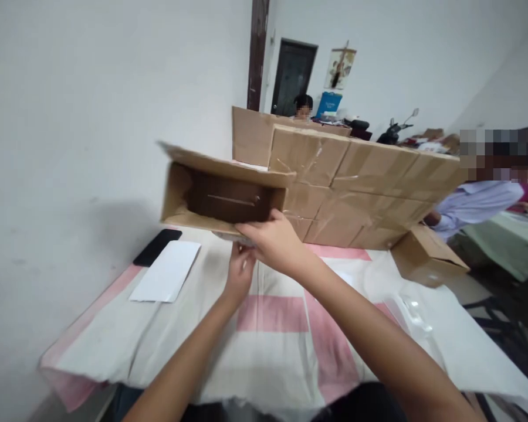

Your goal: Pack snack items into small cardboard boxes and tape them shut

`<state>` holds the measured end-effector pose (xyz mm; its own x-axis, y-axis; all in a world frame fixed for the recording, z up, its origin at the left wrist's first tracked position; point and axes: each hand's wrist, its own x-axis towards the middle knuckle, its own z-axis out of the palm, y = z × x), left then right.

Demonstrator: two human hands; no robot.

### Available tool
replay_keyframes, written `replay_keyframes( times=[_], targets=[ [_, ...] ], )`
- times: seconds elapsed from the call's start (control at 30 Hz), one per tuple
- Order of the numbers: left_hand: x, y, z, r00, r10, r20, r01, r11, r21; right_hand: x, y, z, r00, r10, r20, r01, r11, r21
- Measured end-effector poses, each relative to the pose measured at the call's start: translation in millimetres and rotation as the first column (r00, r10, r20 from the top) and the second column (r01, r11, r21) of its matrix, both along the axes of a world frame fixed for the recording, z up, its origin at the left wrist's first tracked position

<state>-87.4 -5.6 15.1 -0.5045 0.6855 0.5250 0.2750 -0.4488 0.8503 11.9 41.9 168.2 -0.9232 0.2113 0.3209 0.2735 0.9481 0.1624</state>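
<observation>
A small cardboard box [229, 225] is tilted above the table with its open side facing me, one flap sticking up at the left. My right hand [277, 240] grips its lower right rim, fingers over the edge. Below it, my left hand [240, 272] is closed under the box's bottom, its fingertips partly hidden. A greyish strip shows along the underside near both hands; I cannot tell what it is. Inside the box the brown walls are dim, with a thin pale line and a small spot at the back.
Stacked taped cartons [369, 193] form a wall behind. A black phone-like slab [158, 246] and white paper [165, 272] lie left. Clear plastic [416, 316] and another carton [426, 258] are at right. A striped cloth [273, 313] covers the table. Two people sit beyond the cartons.
</observation>
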Motion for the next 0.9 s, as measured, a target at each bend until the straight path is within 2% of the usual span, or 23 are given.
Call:
replay_keyframes(
  times=[0.1,0.2,0.23,0.27,0.33,0.4,0.43,0.53,0.67,0.73,0.8,0.83,0.9],
  targets=[
    [52.2,-61.3,-22.9,0.987,-0.135,-0.082,0.120,0.979,-0.166,60.8,-8.4,-37.4,0.996,-0.064,0.059,0.077,0.965,-0.252],
    [95.7,-94.7,-41.1,0.959,-0.264,-0.107,0.224,0.930,-0.293,108.1,-15.1,-74.7,0.987,-0.095,0.126,0.134,0.926,-0.354],
    [105.4,-101.2,-43.9,0.947,-0.274,-0.165,0.205,0.916,-0.345,121.4,-17.6,-85.1,0.987,-0.105,0.119,0.141,0.922,-0.361],
    [112.2,-106.3,-44.6,0.929,-0.256,-0.266,0.136,0.907,-0.398,133.7,-20.4,-94.0,0.988,-0.124,0.097,0.151,0.918,-0.366],
    [118.8,-113.9,-40.9,0.820,-0.183,-0.542,-0.098,0.889,-0.448,155.1,-26.1,-107.3,0.983,-0.185,0.017,0.178,0.910,-0.375],
    [119.8,-118.1,-33.6,0.648,-0.139,-0.749,-0.285,0.868,-0.407,169.5,-31.0,-113.9,0.964,-0.252,-0.082,0.209,0.914,-0.348],
    [119.8,-118.7,-29.9,0.580,-0.157,-0.799,-0.315,0.862,-0.398,173.4,-32.7,-114.6,0.953,-0.277,-0.124,0.226,0.921,-0.317],
    [120.6,-117.1,-20.9,0.438,-0.313,-0.843,-0.292,0.837,-0.462,173.7,-34.7,-108.1,0.931,-0.308,-0.195,0.275,0.945,-0.179],
    [115.5,-128.0,-1.5,0.311,-0.460,-0.831,-0.267,0.797,-0.541,171.5,-34.3,-93.9,0.942,-0.267,-0.200,0.257,0.963,-0.079],
    [105.3,-146.7,19.4,0.308,-0.504,-0.807,-0.247,0.777,-0.579,176.9,-35.1,-90.8,0.954,-0.234,-0.190,0.218,0.971,-0.098],
    [90.3,-170.8,48.8,0.406,-0.532,-0.743,-0.170,0.755,-0.633,184.9,-36.9,-90.7,0.960,-0.226,-0.165,0.205,0.969,-0.136],
    [82.3,-182.0,66.1,0.480,-0.486,-0.730,-0.123,0.787,-0.605,188.8,-38.1,-91.5,0.961,-0.233,-0.148,0.211,0.965,-0.153],
    [68.0,-195.6,103.2,0.630,-0.315,-0.710,-0.112,0.868,-0.484,195.4,-40.8,-93.9,0.960,-0.256,-0.116,0.234,0.957,-0.172]
  ],
)
